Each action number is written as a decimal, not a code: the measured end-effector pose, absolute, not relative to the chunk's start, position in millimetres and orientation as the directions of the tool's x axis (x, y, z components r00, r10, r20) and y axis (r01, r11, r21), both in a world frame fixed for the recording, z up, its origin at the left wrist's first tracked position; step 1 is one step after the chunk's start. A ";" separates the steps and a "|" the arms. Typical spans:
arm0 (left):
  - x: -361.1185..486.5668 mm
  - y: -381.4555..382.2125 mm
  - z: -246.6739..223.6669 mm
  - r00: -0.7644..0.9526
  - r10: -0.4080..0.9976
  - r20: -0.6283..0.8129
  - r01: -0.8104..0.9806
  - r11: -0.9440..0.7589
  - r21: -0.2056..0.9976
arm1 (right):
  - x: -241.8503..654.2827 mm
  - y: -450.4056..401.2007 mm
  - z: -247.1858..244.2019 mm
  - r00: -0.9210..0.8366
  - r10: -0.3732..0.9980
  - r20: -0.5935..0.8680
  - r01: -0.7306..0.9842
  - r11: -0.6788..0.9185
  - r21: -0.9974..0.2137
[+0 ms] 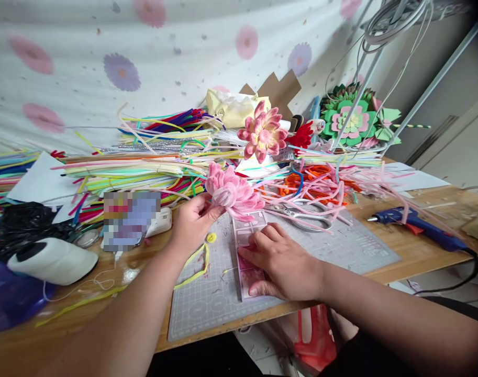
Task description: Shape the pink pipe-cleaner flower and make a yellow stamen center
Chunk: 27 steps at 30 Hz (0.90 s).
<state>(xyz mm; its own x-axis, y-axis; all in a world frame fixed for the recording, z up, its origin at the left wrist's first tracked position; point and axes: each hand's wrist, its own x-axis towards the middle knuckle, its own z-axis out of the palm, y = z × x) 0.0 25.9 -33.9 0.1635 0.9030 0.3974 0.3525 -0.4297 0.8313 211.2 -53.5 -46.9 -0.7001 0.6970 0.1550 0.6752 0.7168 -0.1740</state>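
My left hand (pixel 193 222) is closed, thumb and fingers pinching the base of a pink pipe-cleaner flower (pixel 234 192) with fuzzy layered petals. The flower is held tilted just above the far end of a narrow makeup palette (pixel 244 285) with pink and pale compartments. My right hand (pixel 284 259) lies over that palette, its index fingertip touching a pink compartment. Its thumb is spread apart, near the palette's close end, and the other fingers are bent. Part of the palette is hidden under this hand. Beneath it is a grey cutting mat (pixel 207 314).
Scissors (pixel 301 213) lie beyond my right hand, beside pink pipe cleaners (pixel 321 191). A blue glue gun (pixel 423 228) rests at the right. A finished pink flower (pixel 263 132) stands behind. At left are a thread cone (pixel 54 260) and bundled pipe cleaners (pixel 124 167).
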 end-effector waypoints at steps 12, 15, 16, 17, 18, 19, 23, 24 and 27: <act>-2.0 27.7 -35.5 0.168 0.902 0.398 0.325 -0.432 0.841 | 209.1 -62.1 -44.5 -0.737 0.664 0.128 0.624 0.741 -0.248; -4.1 26.9 -34.7 0.174 0.894 0.414 0.329 -0.449 0.831 | 210.6 -64.0 -43.5 -0.741 0.651 0.167 0.601 0.753 -0.266; -4.6 26.6 -34.2 0.179 0.890 0.418 0.328 -0.455 0.828 | 212.2 -63.9 -40.9 -0.737 0.646 0.201 0.591 0.759 -0.275; -4.9 26.2 -33.7 0.187 0.887 0.422 0.325 -0.462 0.825 | 214.5 -63.5 -36.9 -0.729 0.639 0.248 0.576 0.767 -0.284; -5.1 26.0 -33.2 0.196 0.884 0.425 0.321 -0.467 0.824 | 217.7 -62.8 -31.7 -0.715 0.627 0.310 0.555 0.778 -0.294; -5.1 25.7 -32.8 0.205 0.881 0.427 0.315 -0.472 0.823 | 221.7 -62.1 -25.5 -0.694 0.606 0.388 0.527 0.795 -0.300; -3.9 24.4 -32.3 0.240 0.873 0.425 0.284 -0.481 0.829 | 238.8 -57.4 -1.3 -0.566 0.489 0.664 0.487 0.848 -0.209; -3.5 23.9 -32.4 0.249 0.875 0.415 0.269 -0.474 0.839 | 241.5 -55.6 2.4 -0.540 0.479 0.692 0.524 0.835 -0.169; -2.7 22.0 -33.0 0.275 0.888 0.368 0.219 -0.430 0.876 | 243.0 -49.4 5.6 -0.506 0.514 0.693 0.649 0.755 -0.087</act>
